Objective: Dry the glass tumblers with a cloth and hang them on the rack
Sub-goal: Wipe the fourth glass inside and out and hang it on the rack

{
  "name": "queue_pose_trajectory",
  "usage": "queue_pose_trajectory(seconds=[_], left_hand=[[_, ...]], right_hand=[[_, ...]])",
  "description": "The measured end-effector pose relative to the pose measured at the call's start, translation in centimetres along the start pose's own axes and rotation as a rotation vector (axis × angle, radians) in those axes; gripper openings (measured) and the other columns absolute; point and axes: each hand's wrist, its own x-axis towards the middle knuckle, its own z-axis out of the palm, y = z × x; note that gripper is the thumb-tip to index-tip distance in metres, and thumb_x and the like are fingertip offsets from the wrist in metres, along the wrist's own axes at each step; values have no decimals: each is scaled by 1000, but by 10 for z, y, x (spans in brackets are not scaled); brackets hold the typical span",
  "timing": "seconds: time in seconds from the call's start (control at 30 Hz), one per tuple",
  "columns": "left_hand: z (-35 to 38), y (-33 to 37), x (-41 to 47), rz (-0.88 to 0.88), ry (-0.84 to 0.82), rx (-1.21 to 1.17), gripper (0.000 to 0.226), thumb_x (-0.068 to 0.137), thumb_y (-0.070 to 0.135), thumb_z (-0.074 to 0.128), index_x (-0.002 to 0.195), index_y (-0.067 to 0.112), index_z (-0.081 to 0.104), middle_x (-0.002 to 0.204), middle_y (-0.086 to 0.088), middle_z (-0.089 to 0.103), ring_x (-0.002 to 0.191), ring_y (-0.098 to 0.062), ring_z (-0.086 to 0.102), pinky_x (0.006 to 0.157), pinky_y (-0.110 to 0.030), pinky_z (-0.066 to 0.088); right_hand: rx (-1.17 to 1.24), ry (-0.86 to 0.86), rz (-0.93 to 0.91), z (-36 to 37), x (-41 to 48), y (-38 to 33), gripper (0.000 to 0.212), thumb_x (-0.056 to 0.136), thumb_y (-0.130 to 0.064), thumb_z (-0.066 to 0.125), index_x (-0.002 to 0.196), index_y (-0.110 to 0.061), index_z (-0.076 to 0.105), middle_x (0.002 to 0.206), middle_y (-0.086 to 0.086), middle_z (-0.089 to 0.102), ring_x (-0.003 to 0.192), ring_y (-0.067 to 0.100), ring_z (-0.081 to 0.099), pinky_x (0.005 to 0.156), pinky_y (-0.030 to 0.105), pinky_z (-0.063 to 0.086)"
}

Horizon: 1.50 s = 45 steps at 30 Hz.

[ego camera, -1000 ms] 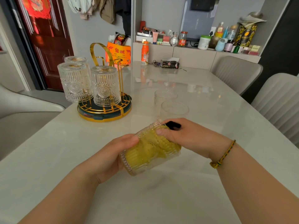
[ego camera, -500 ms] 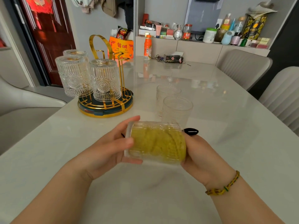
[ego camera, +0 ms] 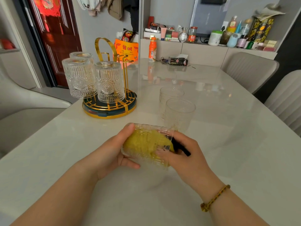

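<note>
The table (ego camera: 228, 144) is carrying the rack (ego camera: 109, 110) near its far left edge, three hung tumblers (ego camera: 109, 82) sitting mouth-down on it, and two spare tumblers (ego camera: 179, 115) standing mid-tabletop. Above the near edge the left hand (ego camera: 112, 155) is gripping a tumbler (ego camera: 151, 128) on its side, fingers curled round its base. The right hand (ego camera: 187, 157) is reaching into the mouth, seemingly pinching the cloth (ego camera: 143, 142) against the wall. Turning the glass while pressing cloth into the bottom corner is what I judge this step is needing.
</note>
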Motion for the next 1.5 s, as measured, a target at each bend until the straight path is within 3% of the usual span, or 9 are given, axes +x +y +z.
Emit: queue_pose_trajectory(seconds=[0.27,0.43,0.6,0.7,0.93,1.13,1.27,1.37,1.5], left_hand=[[-12,-2,0,217,-202,-118,106,31,34,92,126,38,44,111,5,68,103,-18,64,85,-34,54],[-9,-2,3,302,-67,-44,99,25,42,92,116,32,53,101,4,70,91,-17,68,69,-31,57],[-3,-1,1,257,56,133,78,40,60,69,108,24,56,96,0,70,80,-13,69,57,-25,54],[1,-4,0,201,1,40,57,55,53,65,104,26,55,89,10,71,80,-1,68,62,-16,53],[-7,-2,1,327,-131,-26,102,31,34,91,123,38,46,117,3,61,103,-12,63,77,-26,53],[-8,-3,4,349,51,78,99,21,57,86,112,30,55,99,-2,67,87,-17,67,65,-28,56],[1,-3,2,205,52,49,38,64,53,55,89,26,66,82,-1,72,68,-14,67,51,-28,54],[5,-3,1,117,31,16,32,74,56,53,89,30,63,89,5,72,81,-10,67,68,-28,56],[-4,-1,0,175,-120,-64,92,37,62,81,119,36,48,114,9,65,104,-14,63,74,-27,55]], right_hand=[[759,57,357,-5,5,-5,17,60,-8,56,63,-9,72,67,3,72,62,11,69,54,22,56],[320,109,167,-7,5,-5,36,72,12,61,63,-22,71,61,-10,69,61,-1,64,55,12,50],[-12,2,-103,-2,0,-3,45,66,-5,64,80,-47,69,82,-24,68,85,-3,63,77,14,49],[145,88,62,0,0,-5,42,71,5,67,68,-36,73,69,-15,69,72,-1,64,65,12,50],[816,143,436,-2,6,-4,22,83,0,49,74,-6,69,68,5,72,61,13,69,52,22,55],[133,114,79,-3,2,-2,23,72,-2,69,72,-24,68,68,-15,68,73,-1,63,66,13,49],[-192,-26,-226,1,-6,0,29,67,-28,57,95,-33,64,86,-26,62,79,-6,58,69,7,42],[-17,68,-103,5,-4,-2,26,67,-14,64,74,-38,70,71,-22,64,69,-6,59,63,6,43],[421,150,299,2,4,1,18,74,1,66,74,-16,72,72,-1,72,71,11,68,64,22,56]])
